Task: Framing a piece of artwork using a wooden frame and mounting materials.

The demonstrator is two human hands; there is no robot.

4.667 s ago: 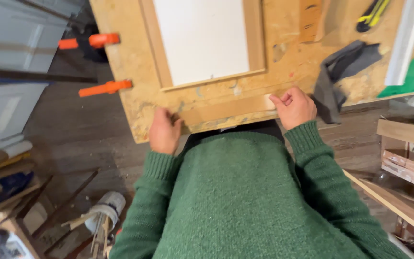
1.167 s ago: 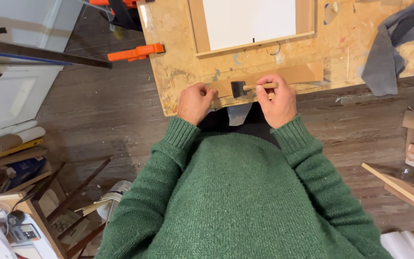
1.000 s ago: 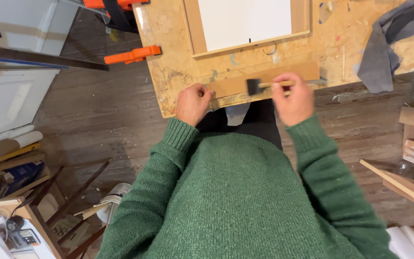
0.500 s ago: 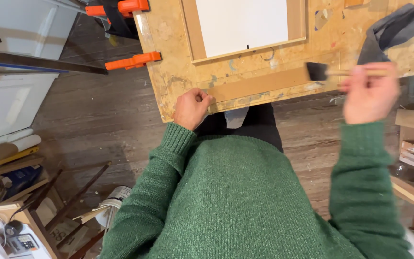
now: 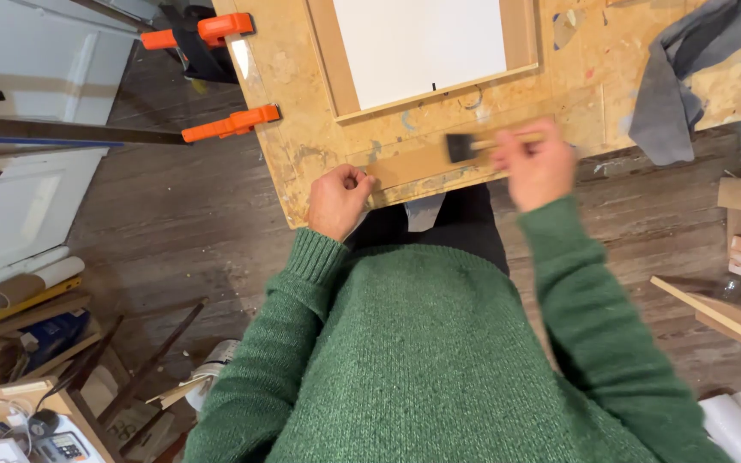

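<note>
Head view, looking straight down over a green sweater [image 5: 439, 360] that fills the lower half of the picture and hides the floor beneath the person. Above it lies a chipboard workbench [image 5: 302, 129], paint-flecked and worn, standing on a dark plank floor [image 5: 156, 257] in a cluttered workshop. On the bench rests one wooden frame [image 5: 323, 56] around a white panel [image 5: 418, 43], cut off by the top edge. Just in front of the frame, along the near edge of the bench, lies one long wood strip [image 5: 413, 163]. One grey cloth [image 5: 675, 81] is crumpled on the right part of the bench, well apart from the hands. Two orange clamps [image 5: 231, 124] grip the left edge of the bench, one above the other. At the right stand wooden boards [image 5: 731, 317] and a white roll at the bottom corner; at the left a white cabinet [image 5: 19, 197], scrap sticks and a pail sit on the floor. The left hand [image 5: 336, 199] is curled, fingertips pressing the left end of the strip at the bench edge. The right hand [image 5: 538, 163], blurred, is closed around the wooden handle of one small brush [image 5: 473, 144], whose dark head lies on the strip near its middle.
</note>
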